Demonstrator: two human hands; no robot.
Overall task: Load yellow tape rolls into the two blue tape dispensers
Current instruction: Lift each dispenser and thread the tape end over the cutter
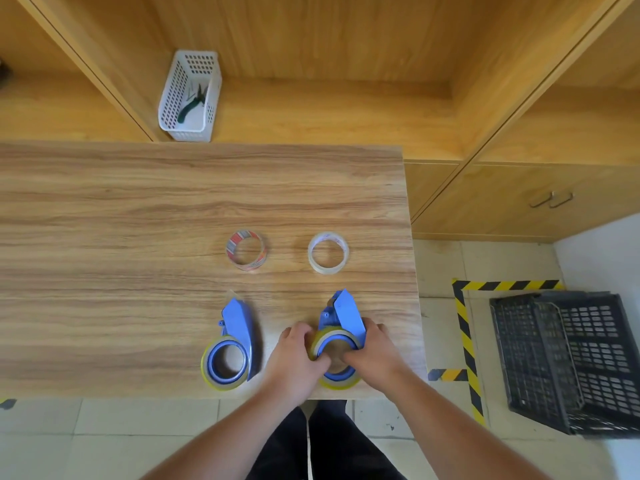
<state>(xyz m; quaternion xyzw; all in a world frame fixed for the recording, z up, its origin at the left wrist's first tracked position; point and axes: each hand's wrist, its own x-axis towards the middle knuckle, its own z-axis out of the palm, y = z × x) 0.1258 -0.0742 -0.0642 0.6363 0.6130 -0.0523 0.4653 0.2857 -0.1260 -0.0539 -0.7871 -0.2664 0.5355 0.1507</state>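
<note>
Two blue tape dispensers lie near the front edge of the wooden table point(138, 220). The left dispenser point(239, 323) holds a yellow tape roll point(207, 370) around its blue hub and nobody touches it. The right dispenser point(344, 311) carries a second yellow tape roll point(332, 336) on its hub. My left hand point(298, 355) grips that roll's left side. My right hand point(372, 348) holds the right dispenser's body, its fingers reaching into the roll's centre. Both hands hide part of the hub.
A clear tape roll with a red printed core point(246, 250) and a plain clear tape roll point(328, 252) sit further back on the table. A white basket point(190, 98) holding pliers stands on the shelf behind. A dark crate point(568, 362) rests on the floor at the right.
</note>
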